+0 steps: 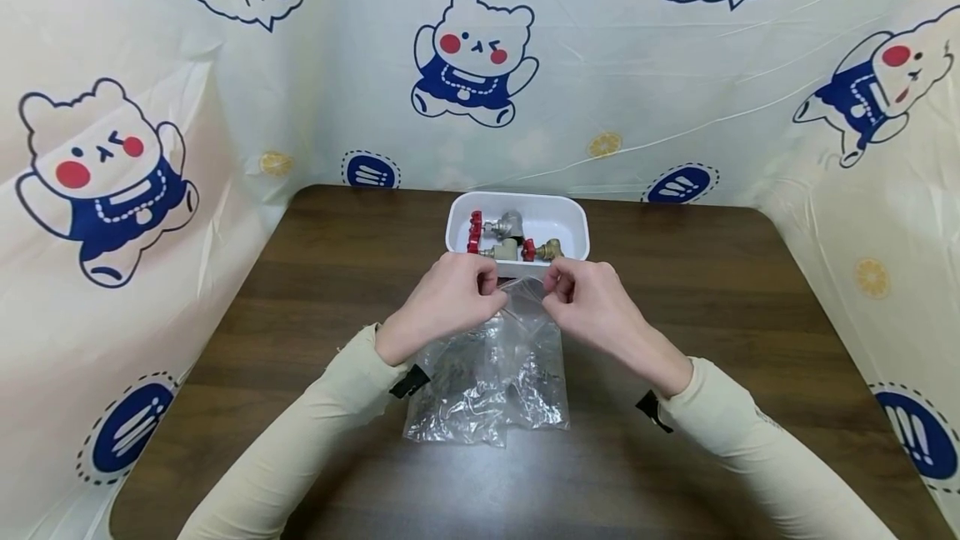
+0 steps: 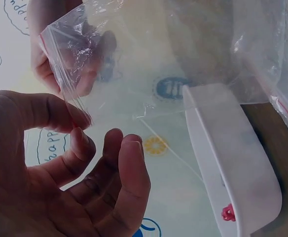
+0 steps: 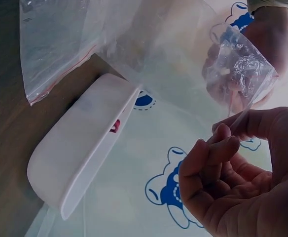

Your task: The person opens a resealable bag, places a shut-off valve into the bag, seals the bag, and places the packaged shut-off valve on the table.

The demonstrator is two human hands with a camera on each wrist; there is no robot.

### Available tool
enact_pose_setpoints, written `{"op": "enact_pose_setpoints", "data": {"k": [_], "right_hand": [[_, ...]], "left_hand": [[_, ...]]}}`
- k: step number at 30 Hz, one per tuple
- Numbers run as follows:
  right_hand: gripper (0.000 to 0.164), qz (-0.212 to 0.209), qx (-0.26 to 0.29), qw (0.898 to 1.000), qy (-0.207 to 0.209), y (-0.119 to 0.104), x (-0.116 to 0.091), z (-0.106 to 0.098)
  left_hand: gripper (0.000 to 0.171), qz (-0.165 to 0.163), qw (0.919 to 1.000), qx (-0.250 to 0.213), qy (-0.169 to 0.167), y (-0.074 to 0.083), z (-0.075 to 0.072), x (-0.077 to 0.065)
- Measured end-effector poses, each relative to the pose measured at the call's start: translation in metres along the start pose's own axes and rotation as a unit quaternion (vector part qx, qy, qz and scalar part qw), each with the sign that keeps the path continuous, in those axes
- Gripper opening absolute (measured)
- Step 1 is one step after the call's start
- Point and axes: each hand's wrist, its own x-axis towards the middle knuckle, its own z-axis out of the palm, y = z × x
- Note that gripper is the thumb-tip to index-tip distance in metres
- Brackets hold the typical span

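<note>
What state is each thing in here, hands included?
Left hand: pinching held bag's edge.
Right hand: pinching held bag's edge.
Held bag: raised at its edge; mouth open or closed unclear.
Other bag: on the table.
White tray: upright, holding valves.
Red-handled valves: lying in tray.

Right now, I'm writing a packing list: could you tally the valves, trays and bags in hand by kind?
Red-handled valves: 3
White tray: 1
Clear bag pinched by the left hand and right hand: 1
Total: 5
</note>
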Motion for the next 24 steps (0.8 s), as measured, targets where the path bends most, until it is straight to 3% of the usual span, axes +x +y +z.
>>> {"op": "enact_pose_setpoints", "data": {"k": [10,18,20,24], "right_hand": [[0.014,-0.02,0.006,1.0,0.006,-0.003,0.0,0.0],[0.012,-0.024,0.012,1.0,0.009,-0.004,0.001,0.001],[0.012,-0.026,0.013,1.0,0.01,-0.003,0.001,0.002],[0.011,-0.028,0.016,0.999,0.012,-0.003,0.002,0.002]], "left_hand": [[0.019,0.017,0.9993,-0.032,-0.004,-0.003,0.002,0.001],[0.008,0.034,0.9937,-0.104,-0.026,-0.011,0.006,0.004],[0.018,0.036,0.9912,-0.123,-0.034,-0.014,0.009,0.003],[0.066,0.049,0.9887,-0.125,-0.066,-0.018,0.021,0.0]]}}
